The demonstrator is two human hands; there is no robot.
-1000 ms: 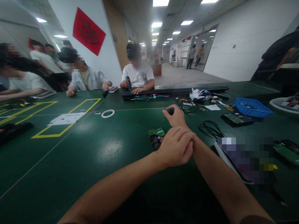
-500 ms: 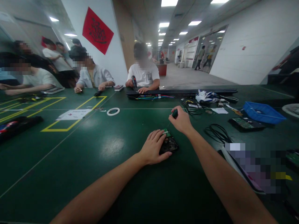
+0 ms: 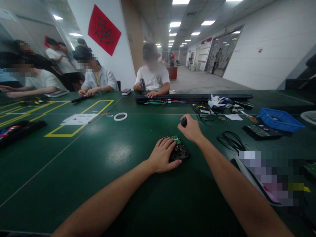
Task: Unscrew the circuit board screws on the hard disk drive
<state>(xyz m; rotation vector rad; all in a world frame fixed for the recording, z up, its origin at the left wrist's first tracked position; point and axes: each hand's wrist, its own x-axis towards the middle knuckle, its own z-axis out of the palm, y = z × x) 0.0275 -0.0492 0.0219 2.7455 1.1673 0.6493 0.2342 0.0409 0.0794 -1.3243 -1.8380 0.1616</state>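
A black device with an exposed green circuit board (image 3: 181, 148) lies on the green table. My left hand (image 3: 161, 154) rests across its left side, fingers stretched out flat and thumb along the near edge. The palm and fingers hide part of the device. My right hand (image 3: 190, 130) is closed around the dark handle of a screwdriver (image 3: 183, 122), held nearly upright at the far right corner of the board. Its thin shaft points down to the board; whether the tip sits on a screw is too small to tell.
Right of me are a coiled black cable (image 3: 230, 141), another circuit-board unit (image 3: 262, 131) and a blue tray (image 3: 281, 119). A white ring (image 3: 120, 117) and paper sheet (image 3: 78, 119) lie left. Across the table, a person (image 3: 152, 77) holds a power tool (image 3: 142, 85) beside long black bars (image 3: 192, 97).
My hands, the device and the screwdriver keep nearly the same positions. The view shifts slightly. At the far left, a co-worker's hands have come together over a dark item.
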